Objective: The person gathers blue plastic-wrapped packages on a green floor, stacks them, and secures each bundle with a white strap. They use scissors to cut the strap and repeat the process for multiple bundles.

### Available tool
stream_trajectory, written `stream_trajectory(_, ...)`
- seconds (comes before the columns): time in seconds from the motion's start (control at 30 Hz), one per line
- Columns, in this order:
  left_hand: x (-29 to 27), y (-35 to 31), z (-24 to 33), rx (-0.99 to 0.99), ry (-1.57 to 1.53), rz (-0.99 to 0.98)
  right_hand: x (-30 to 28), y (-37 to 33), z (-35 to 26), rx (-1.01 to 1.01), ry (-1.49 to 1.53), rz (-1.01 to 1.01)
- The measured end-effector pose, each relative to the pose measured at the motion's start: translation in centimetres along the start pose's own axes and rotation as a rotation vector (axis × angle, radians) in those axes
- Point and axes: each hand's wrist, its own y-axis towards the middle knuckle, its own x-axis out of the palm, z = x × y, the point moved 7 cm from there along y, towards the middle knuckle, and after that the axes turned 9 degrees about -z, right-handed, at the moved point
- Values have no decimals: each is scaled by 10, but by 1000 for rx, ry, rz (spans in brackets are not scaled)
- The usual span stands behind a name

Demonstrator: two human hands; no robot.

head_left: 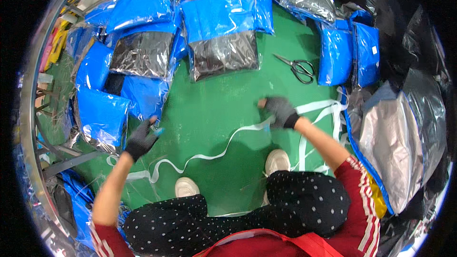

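My left hand [141,139], in a dark fingerless glove, is over the green floor beside a blue-and-black folded item in clear plastic [101,116]. Its thumb and fingers are apart, with nothing seen between them. My right hand [282,113], gloved alike, hovers right of centre and is smeared by motion; whether it grips anything is hidden. A long white strap [216,156] snakes across the floor between my hands and passes at or under the right one. More loops of white strap [337,109] lie to the right. Black-handled scissors [303,71] rest beyond my right hand.
Plastic-wrapped blue-and-black packages [223,33] are stacked at the far side and left. Two blue packages [335,57] stand far right, near silver-grey sheeting [392,143] and black plastic [409,43]. A metal frame [35,90] edges the left. My shoes [186,187] are on the green floor [209,104].
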Motion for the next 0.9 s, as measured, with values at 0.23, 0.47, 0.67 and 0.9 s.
stream_trajectory(0.23,-9,265,73,-329,-246,312,14,-63,138,593,-127,-15)
stream_trajectory(0.47,8,214,133,-264,-360,291,-114,-96,124,475,-287,350)
stream_trajectory(0.67,94,37,155,-341,-896,345,-30,-14,78,319,1142,173)
stream_trajectory(0.9,229,-26,107,-575,-647,-99,-34,-66,123,391,-21,-250)
